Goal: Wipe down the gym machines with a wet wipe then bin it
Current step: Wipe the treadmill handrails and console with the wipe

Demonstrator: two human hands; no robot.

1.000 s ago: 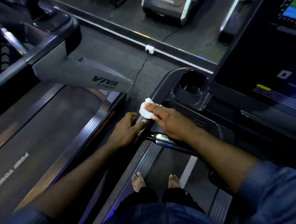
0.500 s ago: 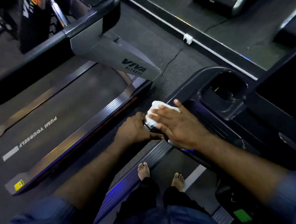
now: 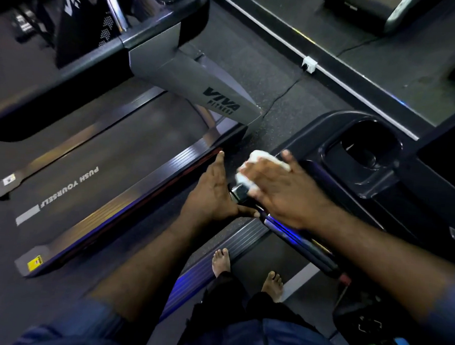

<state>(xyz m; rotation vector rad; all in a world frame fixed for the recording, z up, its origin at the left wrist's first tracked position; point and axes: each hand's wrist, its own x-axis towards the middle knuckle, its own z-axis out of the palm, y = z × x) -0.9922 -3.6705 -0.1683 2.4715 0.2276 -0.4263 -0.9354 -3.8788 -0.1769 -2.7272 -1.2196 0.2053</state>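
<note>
The person's right hand (image 3: 283,191) lies flat, fingers straight and spread. It presses the crumpled white wet wipe (image 3: 257,158) against the left front corner of the glossy black treadmill console (image 3: 315,129), just where the shiny black handrail (image 3: 304,242) ends. A flat palm makes sense here, since it spreads the damp cloth over the curved edge, and nothing is pinched. The wipe shows only past the fingertips and under the little-finger side; the rest is hidden beneath the hand.

The left hand (image 3: 212,195) sits just beside it at the handrail's end. Its fingers are stretched out toward the floor gap and its thumb is laid across under the bar. It holds nothing and looks like a brace, steadying the lean while the other hand rubs.

The round moulded cup holder (image 3: 364,158), further in from that corner, appears unwiped, though the dim light makes this hard to judge. I judge the wiping to be mid-course, with no bin in sight. The neighbouring treadmill's grey upright marked VIVA FITNESS (image 3: 199,86) stands well apart across the black rubber floor (image 3: 265,76).
</note>
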